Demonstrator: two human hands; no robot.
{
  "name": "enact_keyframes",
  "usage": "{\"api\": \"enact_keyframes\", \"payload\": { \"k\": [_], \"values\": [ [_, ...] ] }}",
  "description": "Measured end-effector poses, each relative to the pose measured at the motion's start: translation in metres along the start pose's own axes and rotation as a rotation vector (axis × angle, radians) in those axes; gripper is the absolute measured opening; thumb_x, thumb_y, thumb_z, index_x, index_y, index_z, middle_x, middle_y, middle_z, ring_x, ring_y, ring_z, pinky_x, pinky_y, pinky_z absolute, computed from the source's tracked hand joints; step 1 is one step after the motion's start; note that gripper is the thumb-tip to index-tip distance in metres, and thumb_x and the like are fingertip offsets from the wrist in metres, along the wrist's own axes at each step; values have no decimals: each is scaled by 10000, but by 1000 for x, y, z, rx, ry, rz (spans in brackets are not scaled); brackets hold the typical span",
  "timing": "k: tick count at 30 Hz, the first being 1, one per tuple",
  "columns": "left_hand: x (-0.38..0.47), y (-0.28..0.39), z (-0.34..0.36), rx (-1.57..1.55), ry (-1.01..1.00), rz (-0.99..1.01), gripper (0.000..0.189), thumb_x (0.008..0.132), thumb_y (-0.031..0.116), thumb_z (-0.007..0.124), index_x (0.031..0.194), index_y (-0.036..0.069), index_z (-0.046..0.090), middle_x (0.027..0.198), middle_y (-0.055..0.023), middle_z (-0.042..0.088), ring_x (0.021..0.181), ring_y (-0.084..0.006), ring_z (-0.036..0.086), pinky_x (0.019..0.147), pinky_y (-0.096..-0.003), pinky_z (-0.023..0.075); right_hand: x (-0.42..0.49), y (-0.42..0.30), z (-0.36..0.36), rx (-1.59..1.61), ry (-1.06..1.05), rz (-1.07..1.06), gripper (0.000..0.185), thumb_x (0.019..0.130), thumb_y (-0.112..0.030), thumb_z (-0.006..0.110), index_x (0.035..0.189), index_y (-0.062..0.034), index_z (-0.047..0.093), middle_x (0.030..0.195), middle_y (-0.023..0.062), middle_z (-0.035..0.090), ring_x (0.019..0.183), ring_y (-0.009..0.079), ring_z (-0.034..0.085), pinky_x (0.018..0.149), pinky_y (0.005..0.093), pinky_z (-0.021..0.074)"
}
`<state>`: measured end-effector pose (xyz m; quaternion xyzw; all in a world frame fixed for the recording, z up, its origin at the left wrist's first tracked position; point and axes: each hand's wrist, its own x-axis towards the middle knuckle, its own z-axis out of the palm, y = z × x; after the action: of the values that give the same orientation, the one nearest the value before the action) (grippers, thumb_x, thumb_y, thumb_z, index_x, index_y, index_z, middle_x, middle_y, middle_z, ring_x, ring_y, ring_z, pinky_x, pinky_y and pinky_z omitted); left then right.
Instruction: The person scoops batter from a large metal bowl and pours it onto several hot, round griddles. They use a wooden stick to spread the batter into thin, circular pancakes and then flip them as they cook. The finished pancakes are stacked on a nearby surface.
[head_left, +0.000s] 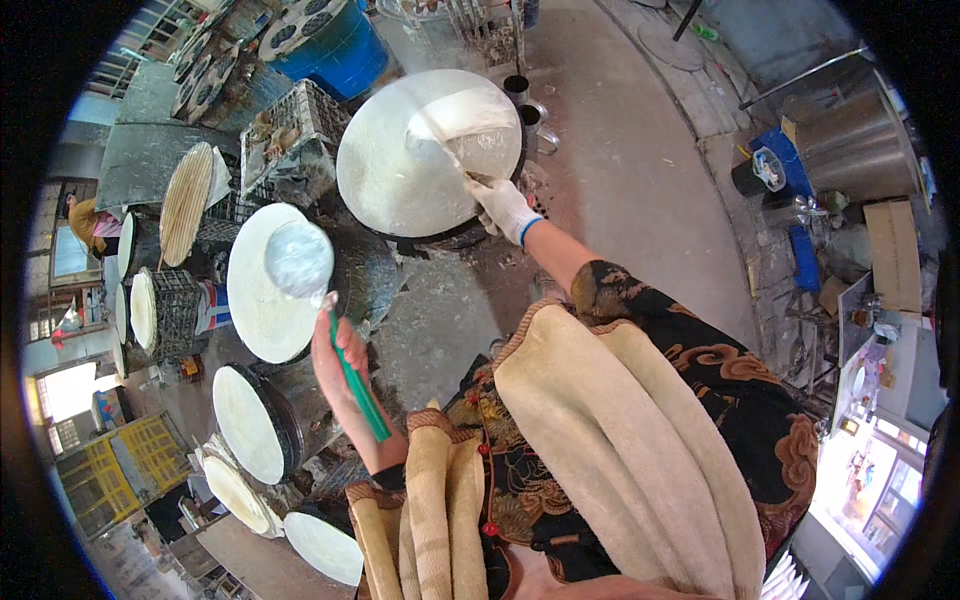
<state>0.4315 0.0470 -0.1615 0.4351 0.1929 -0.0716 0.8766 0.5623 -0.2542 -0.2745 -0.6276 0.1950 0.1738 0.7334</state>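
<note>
My left hand (341, 356) is closed around the green handle (360, 386) of a round ladle. The ladle's bowl (300, 259), holding white liquid, is above a round vessel with a white surface (262, 315). Farther forward, my right hand (504, 206), in a white knitted glove with a blue cuff, grips a thin, blurred tool (439, 139). That tool reaches over a large round griddle or pan (382, 180) covered with a pale, wet-looking layer. A brighter white patch (476, 112) shows on its far right part. The fingertips are partly hidden under the glove.
Several round vessels with white tops, one of them (247, 424), stand at the left. A ribbed round tray (187, 202) leans near a wire crate (289, 142). Beyond are a blue drum (345, 52) and metal mugs (530, 116). Cream cloth (622, 442) covers my front.
</note>
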Motion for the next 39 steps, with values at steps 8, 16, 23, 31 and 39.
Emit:
{"api": "enact_keyframes", "payload": {
  "k": [8, 16, 23, 31, 39],
  "values": [
    [19, -27, 5, 50, -26, -311, 484, 981, 449, 418, 599, 158, 360, 450, 38, 328, 343, -85, 293, 309, -229, 233, -28, 28, -25, -85, 192, -42, 476, 931, -386, 537, 1332, -131, 518, 645, -11, 492, 516, 103, 425, 452, 271, 377],
    [136, -50, 24, 155, -17, -369, 331, 953, 372, 504, 738, 123, 470, 541, 39, 401, 419, -87, 377, 364, -243, 321, 37, -28, -57, -204, 70, -144, 532, 894, -395, 566, 1291, -42, 542, 1042, 110, 656, 721, 196, 593, 633, 323, 507],
    [211, -72, 55, 441, 272, -96, 227, 907, 245, 562, 966, 31, 512, 645, -32, 503, 455, -118, 441, 421, -277, 407, -11, -40, -57, -419, -265, -26, 460, 929, -334, 540, 1335, -118, 518, 646, -16, 537, 469, 75, 454, 412, 233, 378],
    [207, -113, 103, 299, 352, 49, 217, 913, 203, 515, 869, -8, 487, 603, -75, 504, 420, -191, 498, 392, -351, 434, -32, 63, -11, -376, -4, -102, 494, 914, -392, 537, 1324, -119, 516, 989, 113, 640, 612, 137, 585, 496, 282, 488],
    [195, -113, 116, 205, 378, 19, 207, 924, 202, 478, 894, -2, 481, 658, -61, 513, 508, -150, 504, 447, -304, 448, -12, 28, -18, -295, -99, -72, 424, 924, -369, 558, 1286, -148, 561, 793, 18, 623, 483, 88, 458, 406, 237, 386]
  ]
}}
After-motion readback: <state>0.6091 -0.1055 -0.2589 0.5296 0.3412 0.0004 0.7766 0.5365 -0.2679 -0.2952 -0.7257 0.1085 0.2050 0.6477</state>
